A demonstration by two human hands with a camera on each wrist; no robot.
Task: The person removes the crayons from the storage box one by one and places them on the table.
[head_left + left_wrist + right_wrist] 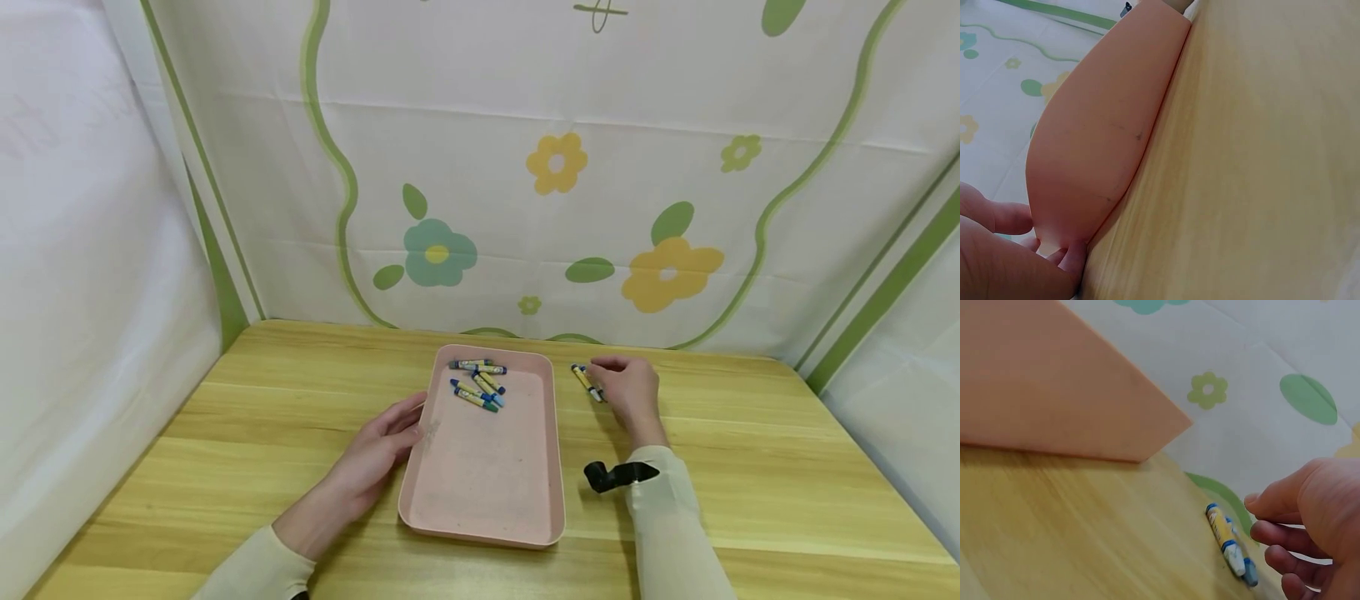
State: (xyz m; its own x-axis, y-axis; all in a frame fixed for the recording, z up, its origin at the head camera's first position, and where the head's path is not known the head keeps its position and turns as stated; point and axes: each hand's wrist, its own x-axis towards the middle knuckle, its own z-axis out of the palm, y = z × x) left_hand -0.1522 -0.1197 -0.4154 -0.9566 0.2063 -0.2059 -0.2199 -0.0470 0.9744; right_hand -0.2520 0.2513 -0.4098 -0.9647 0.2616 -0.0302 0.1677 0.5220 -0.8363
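A pink tray (487, 492) lies on the table, with several crayons (491, 383) in yellow wrappers grouped in its far half. My left hand (375, 450) holds the tray's left side, thumb at the rim and fingers against the outer wall, also seen from close by in the left wrist view, where the hand (1010, 256) is at the tray's end. To the right of the tray, two crayons (1225, 540), one white-tipped and one grey-blue, lie side by side on the wood. My right hand (630, 392) is just beside them, fingers loosely bent, with nothing between thumb and fingertips.
The wooden table (750, 483) ends at a white cloth backdrop (480, 183) printed with flowers and leaves. White cloth also hangs at the left and right sides. A black strap (618, 477) is on the right wrist.
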